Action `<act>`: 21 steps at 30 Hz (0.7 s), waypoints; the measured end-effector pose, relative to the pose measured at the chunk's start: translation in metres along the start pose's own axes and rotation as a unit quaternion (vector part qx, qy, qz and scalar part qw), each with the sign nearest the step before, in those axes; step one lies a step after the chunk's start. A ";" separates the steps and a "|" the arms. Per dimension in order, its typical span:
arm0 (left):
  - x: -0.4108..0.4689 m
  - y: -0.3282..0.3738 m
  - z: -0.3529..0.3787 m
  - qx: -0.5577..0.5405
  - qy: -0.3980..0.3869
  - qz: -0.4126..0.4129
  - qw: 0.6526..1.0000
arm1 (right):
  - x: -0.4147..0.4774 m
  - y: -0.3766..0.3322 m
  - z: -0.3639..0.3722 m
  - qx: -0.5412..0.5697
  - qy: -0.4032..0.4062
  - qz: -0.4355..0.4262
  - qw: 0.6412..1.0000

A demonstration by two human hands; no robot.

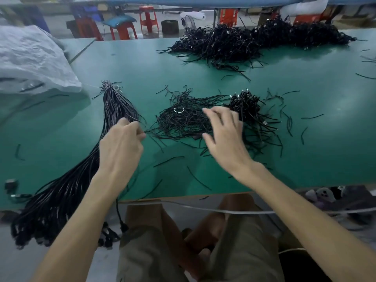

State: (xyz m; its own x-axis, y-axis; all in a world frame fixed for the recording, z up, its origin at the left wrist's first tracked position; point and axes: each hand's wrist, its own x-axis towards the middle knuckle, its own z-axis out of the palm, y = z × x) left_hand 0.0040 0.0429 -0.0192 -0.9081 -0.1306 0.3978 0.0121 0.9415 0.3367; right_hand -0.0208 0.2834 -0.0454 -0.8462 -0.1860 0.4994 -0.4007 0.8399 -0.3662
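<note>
On the green table [305, 139] a long bundle of black cables [116, 106] runs from a tied end at the back down over the front edge at the left. My left hand [120, 145] hovers beside it, its fingertips pinching a thin black tie at the edge of a loose heap of short black ties [183, 121]. My right hand [225, 137] is spread, fingers straight, over the right side of that heap. Just behind its fingers lies a small pile of coiled black cables [246, 104].
A large mound of black cables [244, 41] sits at the table's far side. A white woven sack [30, 60] lies at the left. Stray ties are scattered around the right side and front. Red stools [148, 19] stand beyond the table. A white cord [203, 208] runs below the front edge.
</note>
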 end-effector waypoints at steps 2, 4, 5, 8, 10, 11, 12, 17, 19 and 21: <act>-0.001 0.020 0.001 -0.098 -0.048 0.033 0.993 | -0.006 -0.020 0.004 0.036 -0.029 -0.071 0.996; -0.005 0.038 0.001 -0.158 -0.091 0.085 0.980 | -0.010 -0.036 0.009 0.060 -0.063 -0.117 0.989; -0.006 0.043 0.002 -0.180 -0.098 0.100 0.974 | -0.010 -0.040 0.010 0.079 -0.089 -0.116 0.986; -0.004 0.041 0.005 -0.248 -0.122 0.073 0.958 | -0.006 -0.033 0.009 0.065 -0.116 -0.131 0.982; -0.004 0.034 0.008 -0.281 -0.163 0.038 0.945 | -0.003 -0.021 0.001 0.012 -0.077 -0.162 0.984; -0.004 0.030 0.010 -0.296 -0.181 0.027 0.937 | -0.002 -0.014 -0.003 0.015 -0.053 -0.149 0.987; -0.004 0.026 0.010 -0.312 -0.200 0.020 0.928 | -0.002 -0.007 -0.007 0.030 -0.031 -0.116 0.992; -0.004 0.001 0.004 -0.353 -0.276 0.035 0.893 | 0.011 0.039 -0.028 0.139 0.075 0.134 0.978; -0.004 -0.007 0.003 -0.360 -0.260 0.034 0.895 | 0.011 0.055 -0.034 0.164 0.114 0.187 0.962; -0.003 -0.009 0.005 -0.390 -0.225 0.016 0.893 | 0.007 0.060 -0.034 0.161 0.088 0.186 0.965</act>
State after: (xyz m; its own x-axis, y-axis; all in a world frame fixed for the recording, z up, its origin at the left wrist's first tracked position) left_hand 0.0042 0.0359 -0.0277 -0.9763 0.1951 0.0933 0.1688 0.4178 0.8927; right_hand -0.0385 0.3496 -0.0370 -0.8910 0.2118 0.4016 -0.1931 0.6237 -0.7574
